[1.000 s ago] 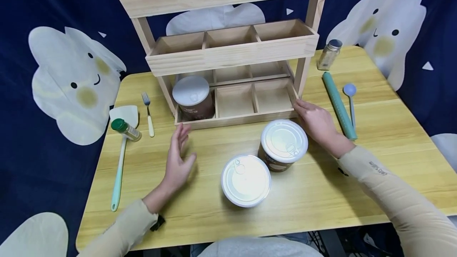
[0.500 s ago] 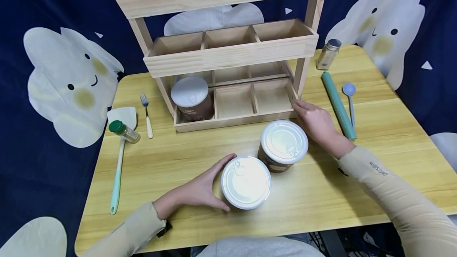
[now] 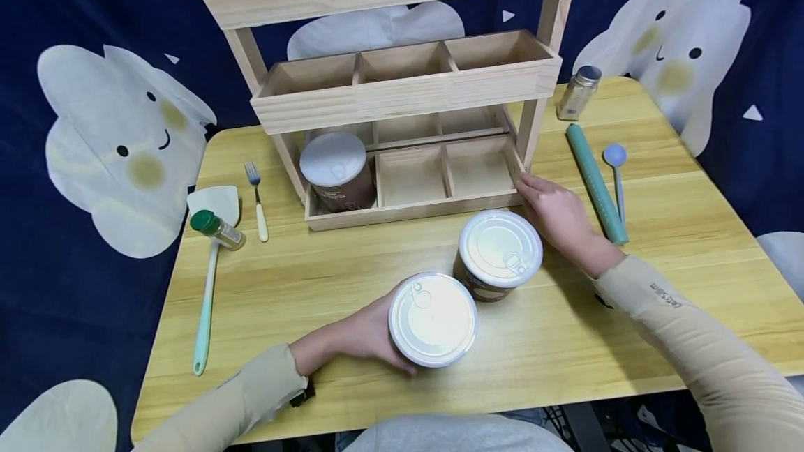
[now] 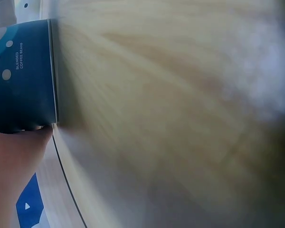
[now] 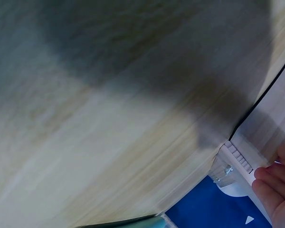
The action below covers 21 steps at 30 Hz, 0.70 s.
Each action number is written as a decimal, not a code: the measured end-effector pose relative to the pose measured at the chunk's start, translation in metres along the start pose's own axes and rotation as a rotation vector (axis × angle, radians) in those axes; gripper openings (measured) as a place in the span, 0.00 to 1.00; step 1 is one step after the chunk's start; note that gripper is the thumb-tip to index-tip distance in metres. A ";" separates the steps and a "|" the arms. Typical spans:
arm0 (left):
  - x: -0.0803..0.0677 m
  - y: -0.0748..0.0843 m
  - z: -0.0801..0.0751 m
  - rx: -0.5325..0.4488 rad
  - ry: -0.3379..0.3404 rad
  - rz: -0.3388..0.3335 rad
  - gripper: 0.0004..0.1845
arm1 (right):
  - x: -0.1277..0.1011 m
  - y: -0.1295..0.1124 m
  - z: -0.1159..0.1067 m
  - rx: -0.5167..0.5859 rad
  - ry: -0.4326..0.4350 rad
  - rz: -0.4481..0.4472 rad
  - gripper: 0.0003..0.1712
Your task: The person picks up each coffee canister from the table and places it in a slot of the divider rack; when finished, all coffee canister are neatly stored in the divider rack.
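Head view: left hand (image 3: 364, 332) wraps the near can (image 3: 432, 318) from its 9 o'clock side, grip curled round the wall. Can stands upright on the desk (image 3: 283, 277), touching the second can (image 3: 500, 254) at 1 o'clock. Right hand (image 3: 555, 218) lies relaxed, fingers against the rack (image 3: 411, 209) corner, holding nothing. Judgement: lift straight, clear the neighbour.

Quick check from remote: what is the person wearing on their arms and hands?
Both arms are in long beige sleeves: left sleeve, right sleeve. The right sleeve carries small dark lettering near the cuff. A dark strap or band shows at the left wrist. Left hand and right hand are bare, with no gloves.
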<state>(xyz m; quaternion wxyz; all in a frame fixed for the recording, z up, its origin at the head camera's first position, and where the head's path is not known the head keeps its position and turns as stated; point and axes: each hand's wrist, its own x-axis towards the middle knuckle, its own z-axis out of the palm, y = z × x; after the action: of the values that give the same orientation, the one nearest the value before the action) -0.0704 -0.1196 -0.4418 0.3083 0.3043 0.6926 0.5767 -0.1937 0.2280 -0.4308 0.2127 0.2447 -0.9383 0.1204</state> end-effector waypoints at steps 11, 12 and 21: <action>0.000 0.003 0.002 0.038 0.045 -0.036 0.64 | 0.000 -0.001 -0.001 0.006 0.005 0.005 0.17; 0.000 0.003 0.003 0.039 0.051 -0.046 0.64 | 0.000 -0.001 -0.001 0.008 0.003 0.007 0.17; -0.004 0.002 0.006 0.060 0.089 -0.034 0.64 | 0.000 -0.001 -0.001 0.007 0.004 -0.003 0.18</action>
<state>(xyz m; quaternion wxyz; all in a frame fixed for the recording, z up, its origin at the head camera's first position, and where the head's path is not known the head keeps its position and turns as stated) -0.0633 -0.1190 -0.4405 0.2778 0.2757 0.7278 0.5631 -0.1931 0.2271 -0.4300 0.2137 0.2466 -0.9371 0.1240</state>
